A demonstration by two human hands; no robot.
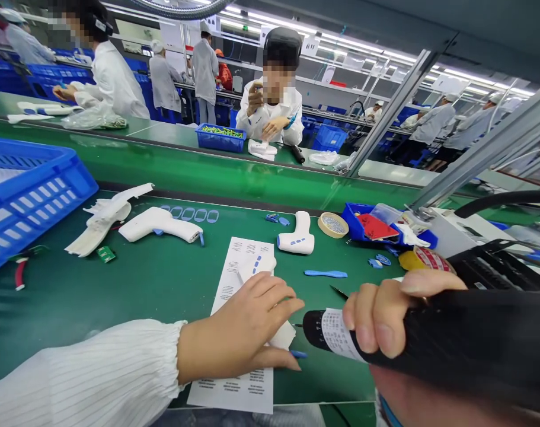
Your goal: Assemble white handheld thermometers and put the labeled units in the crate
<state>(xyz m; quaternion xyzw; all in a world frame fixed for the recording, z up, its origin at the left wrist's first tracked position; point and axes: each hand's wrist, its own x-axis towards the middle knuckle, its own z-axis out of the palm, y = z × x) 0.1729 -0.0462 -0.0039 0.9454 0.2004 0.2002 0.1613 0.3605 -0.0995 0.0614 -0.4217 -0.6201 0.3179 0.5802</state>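
Note:
My left hand (247, 329) lies over a white plastic thermometer-gun shell (282, 337) on a printed paper sheet (240, 284), fingers curled round it and holding it down. My right hand (385, 317) is wrapped round a black electric screwdriver (430, 338) with a white label; its tip points left at the shell. A blue trigger piece (298, 354) pokes out under my left fingers.
On the green bench lie two white gun housings (160, 224) (299, 237), shell halves (103, 219), a long blue part (325, 273), a tape roll (332, 225) and a small blue bin (376, 228). A big blue crate (29, 196) stands at left. Other workers sit beyond the conveyor (207, 172).

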